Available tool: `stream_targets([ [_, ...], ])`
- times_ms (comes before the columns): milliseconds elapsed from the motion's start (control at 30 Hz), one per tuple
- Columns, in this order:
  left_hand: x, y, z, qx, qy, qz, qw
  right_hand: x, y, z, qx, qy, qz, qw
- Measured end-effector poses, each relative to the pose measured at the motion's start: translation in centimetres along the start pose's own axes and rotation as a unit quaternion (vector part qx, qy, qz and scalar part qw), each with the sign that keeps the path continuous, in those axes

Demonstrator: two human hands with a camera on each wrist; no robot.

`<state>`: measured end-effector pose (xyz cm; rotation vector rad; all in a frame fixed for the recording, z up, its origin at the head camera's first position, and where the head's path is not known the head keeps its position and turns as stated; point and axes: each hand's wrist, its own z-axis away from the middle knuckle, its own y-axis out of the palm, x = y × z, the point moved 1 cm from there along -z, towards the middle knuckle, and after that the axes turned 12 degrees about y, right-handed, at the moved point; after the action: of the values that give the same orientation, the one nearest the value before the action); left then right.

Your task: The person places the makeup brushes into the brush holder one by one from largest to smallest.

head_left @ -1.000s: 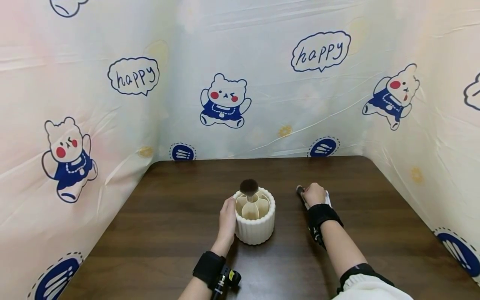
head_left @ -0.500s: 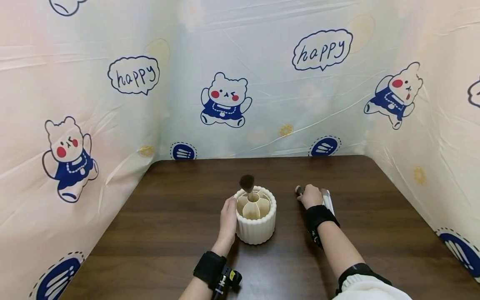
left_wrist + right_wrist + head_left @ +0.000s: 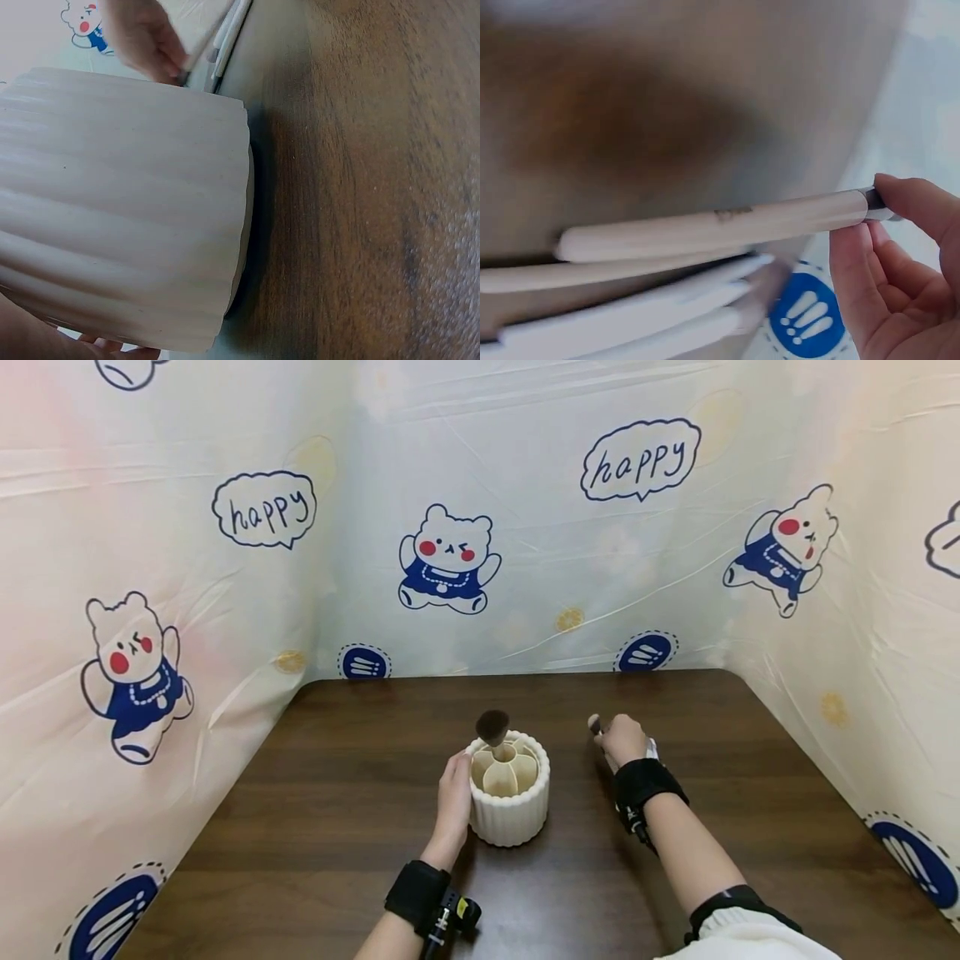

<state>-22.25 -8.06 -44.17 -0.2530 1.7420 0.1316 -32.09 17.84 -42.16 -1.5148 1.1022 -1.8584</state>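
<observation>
A cream fluted brush holder (image 3: pixel 510 814) with an inside split into compartments stands upright on the table. One makeup brush (image 3: pixel 492 727) with dark bristles leans in it. My left hand (image 3: pixel 452 797) holds the holder's left side; in the left wrist view the holder's wall fills much of the picture, with fingers (image 3: pixel 105 346) curving round its lower edge. To the right, my right hand (image 3: pixel 624 742) pinches another makeup brush (image 3: pixel 712 225) between thumb and fingers at its metal ferrule. This brush has a pale handle with small lettering, and its bristle end pokes out beyond the hand.
Several more pale and white handles (image 3: pixel 630 315) lie close together beside the pinched brush, partly hidden by my right hand in the head view. The dark wooden table (image 3: pixel 360 735) ends at a printed curtain (image 3: pixel 525 485) on its back and sides.
My right hand dipped slightly, then rose a little with the brush in its pinch. The brush in the holder tipped slightly to the left. My left hand stays on the holder.
</observation>
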Motion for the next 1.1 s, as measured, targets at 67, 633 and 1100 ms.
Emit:
stream_targets([
  [67, 0.0, 0.0, 0.0, -0.001, 0.001, 0.001, 1.0000, 0.7, -1.3, 0.1, 0.005, 0.001, -0.029, 1.000],
  [633, 0.3, -0.1, 0.0, -0.008, 0.003, -0.002, 1.0000, 9.1, -8.9, 2.9, -0.008, -0.074, -0.278, 0.958],
  [1100, -3.2, -0.2, 1.3, 0.001, -0.001, 0.003, 1.0000, 13.8, -7.6, 6.9, 0.044, -0.134, -0.320, 0.937],
])
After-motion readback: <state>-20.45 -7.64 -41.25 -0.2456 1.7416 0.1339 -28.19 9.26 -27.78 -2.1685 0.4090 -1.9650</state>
